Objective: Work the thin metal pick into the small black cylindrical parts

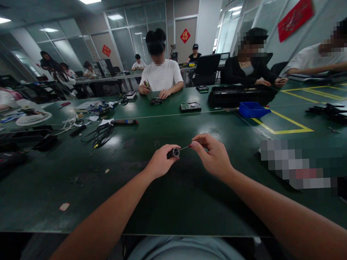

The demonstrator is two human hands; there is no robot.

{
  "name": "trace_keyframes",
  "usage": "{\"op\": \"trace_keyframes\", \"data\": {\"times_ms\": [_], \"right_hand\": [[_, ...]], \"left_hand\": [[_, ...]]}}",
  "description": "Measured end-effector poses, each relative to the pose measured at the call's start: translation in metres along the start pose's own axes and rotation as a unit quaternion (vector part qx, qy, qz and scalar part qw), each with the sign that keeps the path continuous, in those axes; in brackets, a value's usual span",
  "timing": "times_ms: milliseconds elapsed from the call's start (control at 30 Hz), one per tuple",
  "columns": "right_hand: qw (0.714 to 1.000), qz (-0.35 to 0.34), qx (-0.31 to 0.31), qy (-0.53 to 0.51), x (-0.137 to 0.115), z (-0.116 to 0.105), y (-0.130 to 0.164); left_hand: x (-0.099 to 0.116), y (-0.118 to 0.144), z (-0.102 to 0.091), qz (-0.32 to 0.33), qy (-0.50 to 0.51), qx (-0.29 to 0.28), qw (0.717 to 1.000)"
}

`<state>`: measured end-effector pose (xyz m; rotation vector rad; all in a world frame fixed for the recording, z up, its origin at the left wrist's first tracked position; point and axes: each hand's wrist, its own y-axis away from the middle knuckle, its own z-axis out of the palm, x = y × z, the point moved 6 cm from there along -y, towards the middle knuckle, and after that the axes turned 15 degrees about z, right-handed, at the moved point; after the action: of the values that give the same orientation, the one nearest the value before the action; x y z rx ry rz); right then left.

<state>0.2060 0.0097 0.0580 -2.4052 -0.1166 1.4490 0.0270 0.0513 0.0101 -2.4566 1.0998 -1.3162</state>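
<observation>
A small black cylinder (pixel 173 152) with a pale round end face is being held in the air above the near middle of the green table (pixel 153 192). The left hand (pixel 161 161) is pinching it, fingers closed on its body. A thin metal rod (pixel 184 148) is meeting the cylinder's end face; the right hand (pixel 212 154) is gripping the rod's other end, fingertips pressed together on it.

Farther off, left: a tangle of black cables (pixel 100 135). Farther off, right: a blue bin (pixel 252 109) lying beside yellow floor-tape lines (pixel 283 131). Across the table, a person in a white shirt (pixel 161 75) is working on a small device (pixel 156 101).
</observation>
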Motion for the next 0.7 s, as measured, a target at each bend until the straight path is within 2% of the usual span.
{"op": "trace_keyframes", "data": {"times_ms": [433, 700], "right_hand": [[0.999, 0.034, 0.016, -0.038, 0.010, -0.002, -0.004], [0.998, 0.038, 0.034, 0.043, 0.004, -0.006, -0.004]], "left_hand": [[-0.001, 0.000, -0.001, 0.007, -0.001, 0.006, 1.000], [-0.003, 0.000, -0.002, -0.010, 0.004, 0.010, 1.000]]}}
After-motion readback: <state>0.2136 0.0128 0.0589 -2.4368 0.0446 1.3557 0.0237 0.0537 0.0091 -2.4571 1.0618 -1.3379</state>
